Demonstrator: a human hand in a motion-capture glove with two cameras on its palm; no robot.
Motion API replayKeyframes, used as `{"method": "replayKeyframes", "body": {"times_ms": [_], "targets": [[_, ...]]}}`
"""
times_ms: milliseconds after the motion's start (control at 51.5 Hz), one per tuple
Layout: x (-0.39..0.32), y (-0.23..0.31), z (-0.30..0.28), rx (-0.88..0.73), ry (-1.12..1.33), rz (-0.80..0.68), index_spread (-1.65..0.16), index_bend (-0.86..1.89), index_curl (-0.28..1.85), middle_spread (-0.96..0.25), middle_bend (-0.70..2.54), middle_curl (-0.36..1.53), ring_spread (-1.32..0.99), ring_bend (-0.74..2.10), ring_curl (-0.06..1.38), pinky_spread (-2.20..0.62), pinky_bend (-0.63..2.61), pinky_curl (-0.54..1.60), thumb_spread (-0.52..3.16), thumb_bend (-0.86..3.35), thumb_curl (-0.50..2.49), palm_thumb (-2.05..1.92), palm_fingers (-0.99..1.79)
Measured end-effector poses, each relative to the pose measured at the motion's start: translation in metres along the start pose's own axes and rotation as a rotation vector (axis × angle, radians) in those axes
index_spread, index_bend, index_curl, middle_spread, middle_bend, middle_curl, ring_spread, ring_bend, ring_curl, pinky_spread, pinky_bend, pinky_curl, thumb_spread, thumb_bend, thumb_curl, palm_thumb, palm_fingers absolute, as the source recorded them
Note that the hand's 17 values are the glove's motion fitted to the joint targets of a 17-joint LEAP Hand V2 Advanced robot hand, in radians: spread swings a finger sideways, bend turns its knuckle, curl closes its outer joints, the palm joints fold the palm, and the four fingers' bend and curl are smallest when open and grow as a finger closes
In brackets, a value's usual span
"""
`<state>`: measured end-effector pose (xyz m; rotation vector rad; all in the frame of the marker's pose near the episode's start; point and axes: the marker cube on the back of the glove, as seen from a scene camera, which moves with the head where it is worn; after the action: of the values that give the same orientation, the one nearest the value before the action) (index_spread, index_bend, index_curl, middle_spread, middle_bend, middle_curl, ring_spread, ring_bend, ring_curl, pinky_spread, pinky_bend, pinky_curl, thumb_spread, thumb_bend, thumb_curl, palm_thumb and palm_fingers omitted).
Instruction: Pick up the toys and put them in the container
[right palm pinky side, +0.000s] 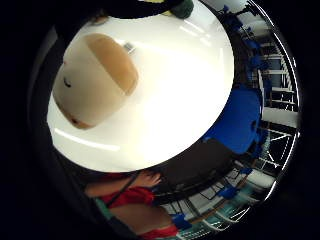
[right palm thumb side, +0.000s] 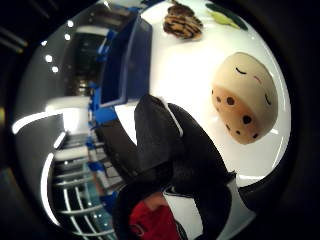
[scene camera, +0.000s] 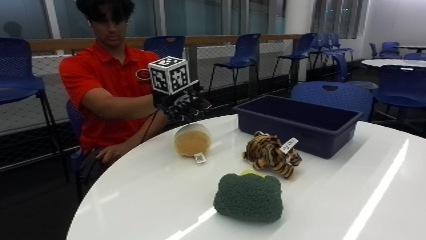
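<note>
A: Outside view first: the gloved right hand hangs in the air just above the round tan plush toy, which lies on the white surface. Nothing is in the hand, and I cannot tell from here how its fingers are set.

B: And the other toys?

A: The striped tiger plush lies just in front of the blue container, and the green broccoli plush sits at the near side of the surface. The container shows only its bare inside from this angle.

B: So nothing is put away yet?

A: By my reading all three toys are left to do; the first pickup has not begun.

B: Little finger side palm view?

A: The tan plush fills much of it, lying on the white surface, so the palm is close over it. A blue chair stands beyond the edge.

B: Thumb side palm view?

A: The same plush, with its stitched face and dark spots, lies apart from the black gloved fingers, which look relaxed and hold nothing. The tiger is beside the container's blue wall, with a strip of green and yellow, likely the broccoli, nearby.
</note>
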<state>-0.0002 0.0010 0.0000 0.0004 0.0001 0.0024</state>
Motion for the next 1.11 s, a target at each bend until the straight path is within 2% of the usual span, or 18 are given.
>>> {"method": "replayKeyframes", "body": {"times_ms": [155, 350, 1107], "targets": [[0.0022, 0.0010, 0.0003, -0.004, -0.003, 0.007, -0.15, 0.13, 0.08, -0.04, 0.12, 0.06, -0.02, 0.15, 0.02, 0.00, 0.69, 0.21, 0.87, -0.05, 0.01, -0.07, -0.20], [0.0008, 0.0048, 0.0010, -0.005, -0.005, 0.003, -0.18, 0.13, 0.14, -0.05, 0.13, 0.11, -0.03, 0.16, 0.06, 0.00, 0.72, 0.25, 1.13, -0.05, 0.04, -0.08, -0.22], [0.0009, 0.0079, -0.0022, 0.016, -0.011, -0.005, -0.20, 0.12, 0.22, -0.05, 0.13, 0.19, -0.05, 0.16, 0.14, 0.00, 0.69, 0.31, 1.27, -0.06, 0.09, -0.08, -0.24]]}}
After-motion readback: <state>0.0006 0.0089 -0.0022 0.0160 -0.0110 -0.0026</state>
